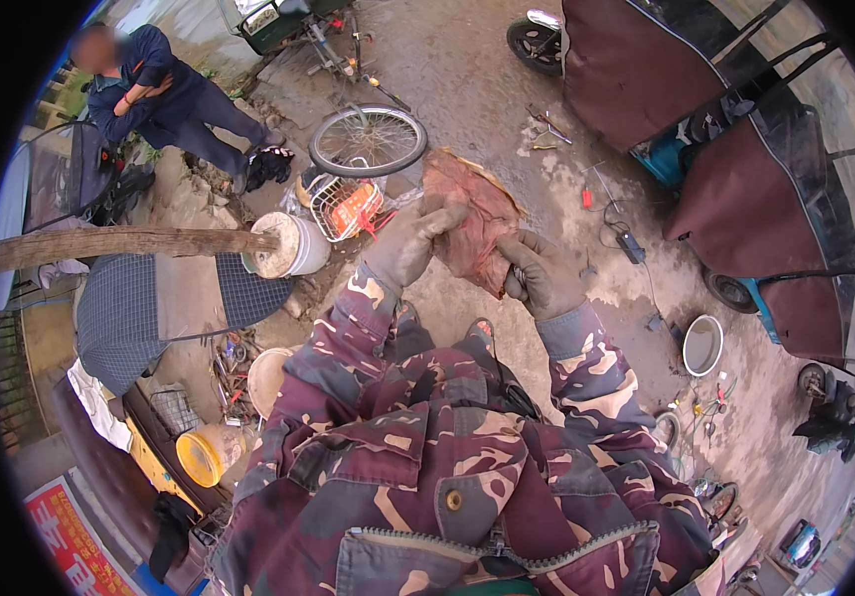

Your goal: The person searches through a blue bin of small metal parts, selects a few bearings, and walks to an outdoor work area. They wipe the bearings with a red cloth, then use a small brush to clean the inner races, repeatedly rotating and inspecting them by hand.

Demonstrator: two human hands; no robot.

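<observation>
Covering much of the reddish rag point(472, 214), left hand point(409, 241) and right hand point(543, 274) grip it

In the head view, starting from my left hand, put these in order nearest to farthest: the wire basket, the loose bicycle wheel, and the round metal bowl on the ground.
From the left hand, which holds the reddish cloth:
1. Wire basket, just to its left on the ground.
2. Bicycle wheel, farther up, beyond the basket.
3. Round metal bowl, far off to the right, past the right hand.

Concrete ground point(467, 89): white bowl point(702, 345), bike wheel point(368, 140) (flat), scattered tools point(546, 127).
</observation>
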